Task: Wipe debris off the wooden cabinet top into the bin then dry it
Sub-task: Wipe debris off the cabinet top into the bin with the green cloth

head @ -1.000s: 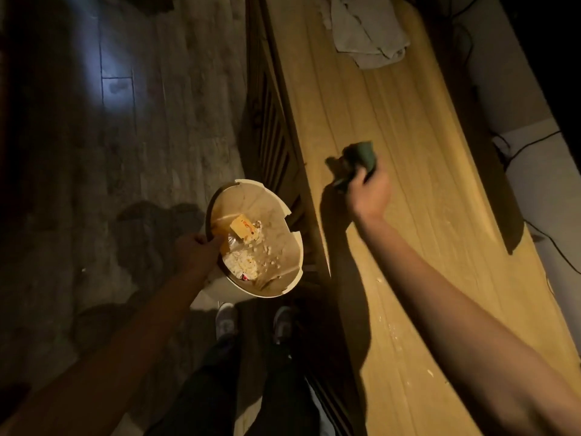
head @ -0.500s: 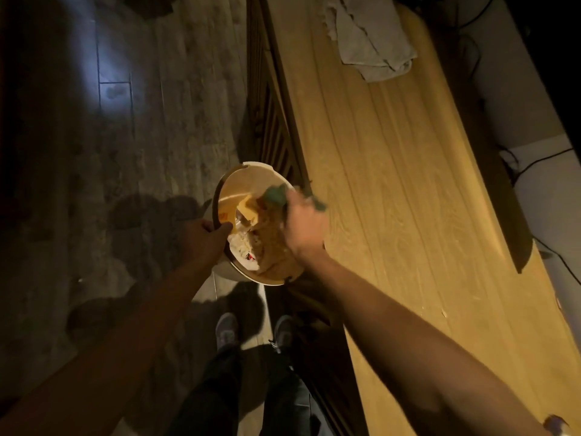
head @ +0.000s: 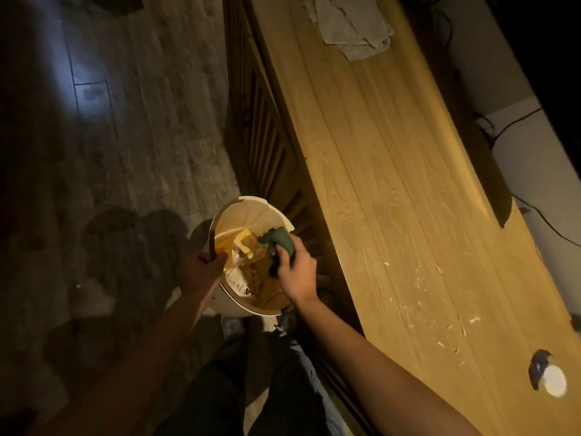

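One second ago my right hand point(head: 297, 272) was on the cabinet top point(head: 393, 190) with the green cloth point(head: 278, 242); now it is over the bin point(head: 251, 212), fingers closed around the cloth, above the rubbish inside. I judge one load of debris is being dropped, so the sweep is only partly done. My left hand point(head: 201, 272) grips the bin rim and holds the bin just beside the cabinet edge. I count one bin, one green cloth, one grey towel point(head: 352, 29) at the far end, one small round white thing point(head: 555, 379), and many pale crumbs point(head: 440, 297) left on the near part of the top.
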